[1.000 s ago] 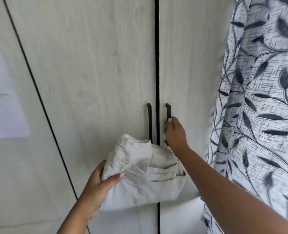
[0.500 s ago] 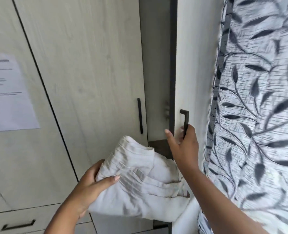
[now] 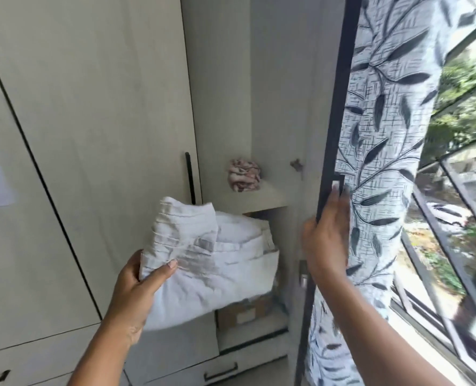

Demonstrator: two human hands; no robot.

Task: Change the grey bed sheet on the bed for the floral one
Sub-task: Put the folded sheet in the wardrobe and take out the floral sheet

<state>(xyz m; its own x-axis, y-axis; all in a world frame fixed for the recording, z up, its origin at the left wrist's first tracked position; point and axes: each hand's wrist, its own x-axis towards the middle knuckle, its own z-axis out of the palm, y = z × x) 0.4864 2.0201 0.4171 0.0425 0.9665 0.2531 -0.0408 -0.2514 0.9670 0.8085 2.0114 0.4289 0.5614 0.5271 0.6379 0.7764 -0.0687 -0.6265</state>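
My left hand (image 3: pixel 136 288) grips a folded pale grey sheet (image 3: pixel 211 260) by its left edge, held up in front of the open wardrobe. My right hand (image 3: pixel 327 240) holds the edge of the wardrobe's right door (image 3: pixel 312 112) at its black handle, with the door swung wide open. Inside, a small bundle of floral cloth (image 3: pixel 243 175) with pink and dark marks sits on a shelf (image 3: pixel 262 197), above and behind the grey sheet.
Below the shelf a cardboard box (image 3: pixel 242 313) stands in the lower compartment. The closed left door (image 3: pixel 106 135) has a black handle. Drawers (image 3: pixel 220 371) run along the bottom. A leaf-print curtain (image 3: pixel 381 151) hangs right of the door, beside a barred window (image 3: pixel 460 190).
The right door went from closed to wide open, pulled by my right hand, revealing the shelf and floral bundle. The grey sheet has stayed in my left hand.
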